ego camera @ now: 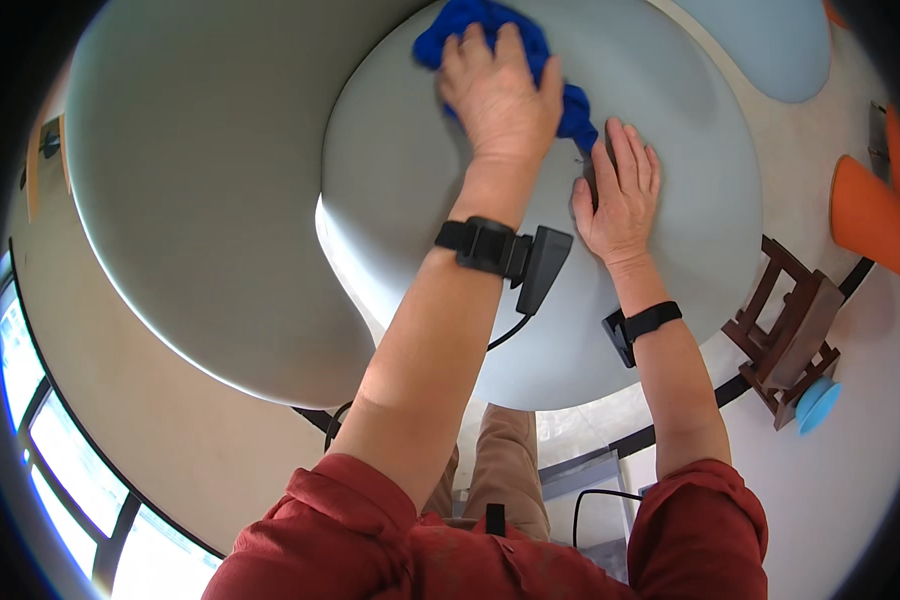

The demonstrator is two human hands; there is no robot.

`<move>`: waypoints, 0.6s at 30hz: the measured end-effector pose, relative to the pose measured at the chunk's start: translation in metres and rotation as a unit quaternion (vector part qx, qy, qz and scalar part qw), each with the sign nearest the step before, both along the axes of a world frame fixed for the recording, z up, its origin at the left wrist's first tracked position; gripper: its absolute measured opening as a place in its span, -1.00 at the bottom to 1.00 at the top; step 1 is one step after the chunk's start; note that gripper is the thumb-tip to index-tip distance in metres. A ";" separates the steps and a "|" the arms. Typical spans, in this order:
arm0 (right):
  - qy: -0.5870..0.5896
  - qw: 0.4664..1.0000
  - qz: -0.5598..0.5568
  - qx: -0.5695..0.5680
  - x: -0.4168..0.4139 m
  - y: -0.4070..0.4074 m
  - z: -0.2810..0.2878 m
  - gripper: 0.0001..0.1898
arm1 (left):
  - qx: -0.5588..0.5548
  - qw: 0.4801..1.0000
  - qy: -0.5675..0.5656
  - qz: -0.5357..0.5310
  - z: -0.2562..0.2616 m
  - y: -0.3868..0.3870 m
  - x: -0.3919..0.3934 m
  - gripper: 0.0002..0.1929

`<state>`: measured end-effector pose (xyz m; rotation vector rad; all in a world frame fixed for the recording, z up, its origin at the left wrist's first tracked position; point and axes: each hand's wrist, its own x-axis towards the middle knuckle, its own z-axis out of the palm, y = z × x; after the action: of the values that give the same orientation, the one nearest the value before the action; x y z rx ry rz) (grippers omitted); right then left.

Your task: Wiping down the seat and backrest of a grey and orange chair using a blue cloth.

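My left hand (495,97) lies spread on a crumpled blue cloth (579,112), pressing it against the far part of a rounded, pale grey-green padded seat (690,202). To its right, my right hand (622,195) rests on the seat's smooth surface with nothing in it, its fingertips close to the loose end of the cloth. Both wrists carry black straps with small black devices; a cable runs from the left one. A tall curved backrest (209,195) of similar colour rises along the left of the seat.
A dark wooden stool (795,330) stands at the right, with a light blue round object (817,407) beside it. Farther right is an orange chair (870,214). Another pale blue rounded seat (772,45) shows at the upper right. Windows (74,465) line the lower left.
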<state>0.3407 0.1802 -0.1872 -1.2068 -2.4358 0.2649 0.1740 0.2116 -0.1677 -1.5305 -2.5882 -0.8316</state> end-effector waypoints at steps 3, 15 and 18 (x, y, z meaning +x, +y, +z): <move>-0.008 1.000 -0.008 -0.001 0.010 0.004 -0.001 -0.55 | 0.040 0.993 -0.081 -0.071 0.018 0.013 0.011 -0.39; 0.039 0.999 0.001 -0.001 0.010 0.005 0.001 -0.61 | -0.017 0.999 0.036 0.002 -0.036 -0.020 -0.026 -0.53; 0.192 0.980 0.003 -0.048 0.016 0.006 -0.001 -0.56 | -0.009 0.999 0.050 0.000 -0.040 -0.021 -0.026 -0.53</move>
<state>0.3568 0.1866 -0.1881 -1.0727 -2.1103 0.5682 0.1482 0.1910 -0.2078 -1.5355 -2.5313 -0.7150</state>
